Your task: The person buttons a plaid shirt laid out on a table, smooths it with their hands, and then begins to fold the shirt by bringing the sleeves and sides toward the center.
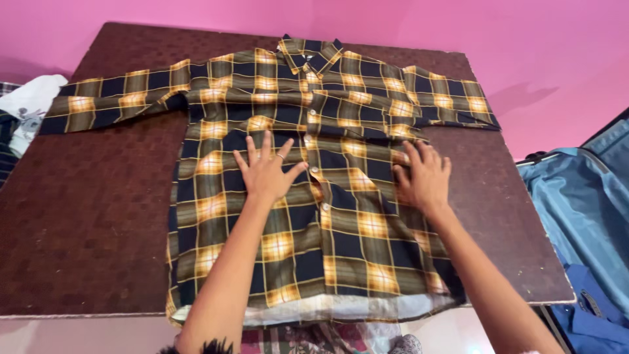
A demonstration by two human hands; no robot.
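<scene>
A plaid shirt [308, 190] lies face up and buttoned across the brown table [85, 216], sleeves spread left and right, hem at the near edge. The left hand [267, 172] and right hand [424, 178] press flat on it, fingers spread, gripping nothing, apparently to keep the cloth smooth.

I see both forearms reaching forward from the near edge of the plaid shirt [314, 170]. My left hand [267, 172] lies flat, palm down, fingers spread wide, just left of the shirt's button line, a ring on one finger. My right hand [424, 178] rests palm down near the shirt's right side, fingers together.
</scene>
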